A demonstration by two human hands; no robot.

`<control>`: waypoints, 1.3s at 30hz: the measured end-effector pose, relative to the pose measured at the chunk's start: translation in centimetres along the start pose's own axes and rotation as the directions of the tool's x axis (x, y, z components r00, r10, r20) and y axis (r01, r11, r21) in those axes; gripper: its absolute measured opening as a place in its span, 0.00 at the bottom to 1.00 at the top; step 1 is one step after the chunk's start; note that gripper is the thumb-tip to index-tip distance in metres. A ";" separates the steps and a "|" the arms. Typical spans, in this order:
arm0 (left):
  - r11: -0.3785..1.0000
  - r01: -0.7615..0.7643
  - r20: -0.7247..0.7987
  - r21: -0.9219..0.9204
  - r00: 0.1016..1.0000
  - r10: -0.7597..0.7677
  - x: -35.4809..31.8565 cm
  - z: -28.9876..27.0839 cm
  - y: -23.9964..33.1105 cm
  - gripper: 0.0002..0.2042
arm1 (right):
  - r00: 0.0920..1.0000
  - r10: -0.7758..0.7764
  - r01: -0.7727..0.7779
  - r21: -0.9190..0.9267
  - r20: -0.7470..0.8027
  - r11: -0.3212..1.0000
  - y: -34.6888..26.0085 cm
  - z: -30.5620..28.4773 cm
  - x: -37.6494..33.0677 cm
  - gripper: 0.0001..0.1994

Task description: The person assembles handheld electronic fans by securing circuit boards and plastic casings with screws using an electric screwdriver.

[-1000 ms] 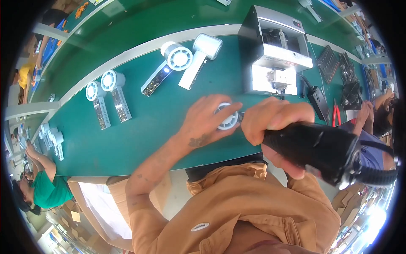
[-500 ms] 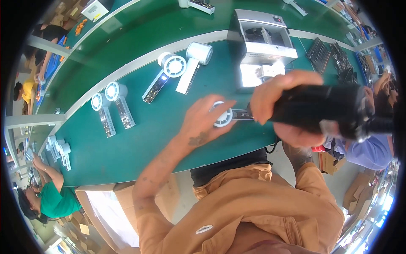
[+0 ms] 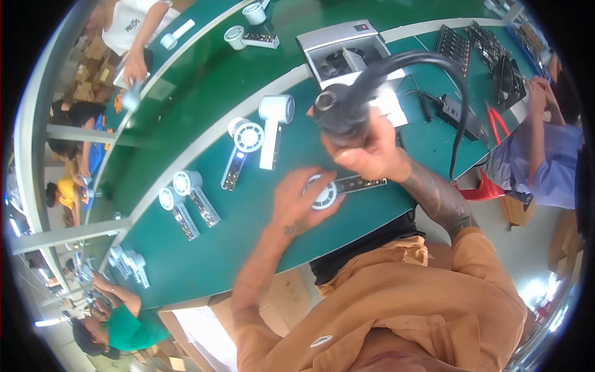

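Note:
My left hand (image 3: pixel 299 201) is closed around the head of a pale blue handheld fan (image 3: pixel 364 183), which lies on the green bench. The fan's handle points right with its circuit board exposed. Above it, my right hand (image 3: pixel 377 149) grips a black electric screwdriver (image 3: pixel 341 118) by its body. A thick black cord loops from the tool's top; its tip is hidden. Farther off on the bench, a fan with a glowing light (image 3: pixel 248 137) lies beside another pale fan (image 3: pixel 277 110). Two more fans (image 3: pixel 188 182) with bare boards rest to the left.
A grey machine (image 3: pixel 341 38) with an open front stands at the back. To the right are a black power strip (image 3: pixel 460 113), red-handled pliers (image 3: pixel 494 124) and black screw-like strips (image 3: pixel 453 49). Co-workers sit on both sides; one reaches across the far bench (image 3: pixel 204 74).
My right hand has drawn the screwdriver off the fan's handle and tilted it so its corded end shows. My left hand stays on the fan. The whole view has shifted.

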State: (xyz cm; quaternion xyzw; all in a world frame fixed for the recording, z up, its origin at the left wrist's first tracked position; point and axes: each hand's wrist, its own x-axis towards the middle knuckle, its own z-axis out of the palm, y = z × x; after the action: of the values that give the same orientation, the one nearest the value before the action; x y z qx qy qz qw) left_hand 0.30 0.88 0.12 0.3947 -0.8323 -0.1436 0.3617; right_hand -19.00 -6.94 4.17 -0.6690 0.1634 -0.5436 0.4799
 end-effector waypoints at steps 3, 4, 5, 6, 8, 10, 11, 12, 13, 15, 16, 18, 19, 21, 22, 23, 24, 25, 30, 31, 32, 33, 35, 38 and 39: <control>0.997 -0.074 0.005 0.021 0.997 0.074 0.2 -1.0 0.1 0.20 | 0.993 -0.070 0.068 -0.033 -0.090 0.997 -0.3 0.2 0.2 0.30; 0.993 -0.111 -0.005 0.032 0.994 0.112 0.2 -1.6 0.3 0.20 | 0.999 -0.039 0.037 -0.074 -0.016 0.997 -0.5 -0.1 0.1 0.33; 0.988 -0.148 -0.015 0.044 0.989 0.148 0.4 -2.2 0.3 0.20 | 0.998 -0.003 0.010 -0.118 0.057 0.993 -0.6 -0.2 0.1 0.37; 0.984 -0.173 -0.057 0.034 0.983 0.174 0.2 -2.6 0.2 0.19 | 0.997 0.043 -0.038 -0.076 0.068 0.996 -1.0 0.0 0.2 0.36; 0.981 -0.194 -0.117 0.015 0.974 0.194 0.0 -3.1 -0.4 0.20 | 0.995 0.080 -0.076 -0.057 0.064 0.995 -0.9 -0.1 0.2 0.36; 0.974 -0.221 -0.291 0.048 0.930 0.226 0.2 -4.0 -0.5 0.19 | 0.983 0.152 -0.153 0.001 0.102 0.988 -1.3 -0.1 0.4 0.35; 0.972 -0.230 -0.277 0.058 0.931 0.237 0.2 -4.7 -0.6 0.19 | 0.986 0.138 -0.140 0.012 0.091 0.990 -1.0 0.2 0.5 0.35; 0.972 -0.214 -0.344 0.099 0.909 0.235 0.5 -5.4 -0.7 0.21 | 0.999 0.039 -0.039 0.003 0.024 0.999 -0.6 0.3 0.5 0.30; 0.971 -0.196 -0.412 0.136 0.880 0.235 0.8 -6.1 -0.8 0.23 | 0.997 -0.061 0.060 -0.014 -0.042 0.998 -0.3 0.4 0.4 0.26; 0.975 -0.161 -0.482 0.155 0.849 0.216 1.5 -8.0 -1.4 0.28 | 0.994 -0.082 0.082 -0.003 -0.067 0.997 -0.1 0.5 0.4 0.26; 0.989 -0.137 -0.545 0.058 0.826 0.146 1.5 -8.7 -1.9 0.30 | 0.992 -0.091 0.092 0.008 -0.082 0.996 -0.1 0.5 0.4 0.26; 0.998 -0.053 -0.641 -0.040 0.767 0.015 2.1 -10.0 -3.1 0.32 | 0.996 -0.054 0.057 0.032 -0.072 0.998 -0.7 0.3 0.4 0.25; 0.998 -0.007 -0.691 -0.065 0.722 -0.040 2.5 -10.3 -3.7 0.33 | 0.999 -0.004 0.007 0.052 -0.054 0.999 -0.9 0.2 0.4 0.25; 0.994 0.105 -0.743 0.028 0.668 -0.049 2.7 -11.5 -6.1 0.27 | 0.999 0.003 -0.001 0.031 -0.052 1.000 -1.0 0.2 0.3 0.25; 0.993 0.116 -0.710 0.028 0.701 -0.062 4.0 -11.6 -6.1 0.25 | 0.999 0.026 -0.026 0.007 -0.045 1.000 -1.0 0.0 0.3 0.25; 0.991 0.128 -0.676 0.027 0.733 -0.076 5.3 -11.6 -6.1 0.24 | 0.999 0.016 -0.015 0.004 -0.049 1.000 -1.1 0.0 0.3 0.25; 0.984 0.172 -0.633 -0.037 0.758 -0.156 5.5 -12.0 -7.2 0.20 | 0.999 0.019 -0.018 0.021 -0.050 1.000 -1.1 0.1 0.3 0.25; 0.966 0.258 -0.588 0.025 0.785 -0.195 6.2 -12.2 -8.2 0.17 | 0.998 0.027 -0.026 0.031 -0.052 0.999 -1.1 0.0 0.2 0.25; 0.801 0.591 -0.403 0.095 0.759 -0.512 8.3 -11.7 -13.1 0.20 | 0.996 -0.023 0.022 -0.005 -0.083 1.000 -0.5 -0.1 0.0 0.24; 0.802 0.576 -0.387 0.158 0.783 -0.486 7.6 -12.1 -15.3 0.19 | 0.997 -0.018 0.018 0.002 -0.075 1.000 -0.5 0.1 0.2 0.24; 0.796 0.572 -0.363 0.199 0.797 -0.483 7.2 -12.3 -16.7 0.20 | 0.997 -0.025 0.026 0.001 -0.071 1.000 -0.4 0.3 0.3 0.24; 0.793 0.563 -0.329 0.233 0.813 -0.480 7.7 -11.9 -17.1 0.21 | 0.997 -0.012 0.013 0.011 -0.076 1.000 -0.3 0.1 0.1 0.23; 0.781 0.540 -0.285 0.313 0.838 -0.465 8.2 -11.0 -17.7 0.22 | 0.997 -0.001 0.002 0.014 -0.082 1.000 -0.3 -0.2 -0.2 0.23; 0.738 0.466 -0.197 0.488 0.883 -0.427 7.1 -10.7 -19.8 0.24 | 0.998 0.016 -0.015 0.029 -0.062 0.999 -0.4 -0.1 -0.2 0.23; 0.711 0.408 -0.143 0.573 0.904 -0.404 6.1 -11.0 -21.0 0.25 | 0.998 0.004 -0.003 0.023 -0.063 1.000 -0.7 0.2 0.0 0.23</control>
State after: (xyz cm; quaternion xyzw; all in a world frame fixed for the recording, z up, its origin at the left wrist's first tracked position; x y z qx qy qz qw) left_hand 17.19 -16.82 -0.26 0.6607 -0.7264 0.0479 0.1833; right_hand -19.00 -6.50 4.78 -0.6456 0.1733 -0.5653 0.4833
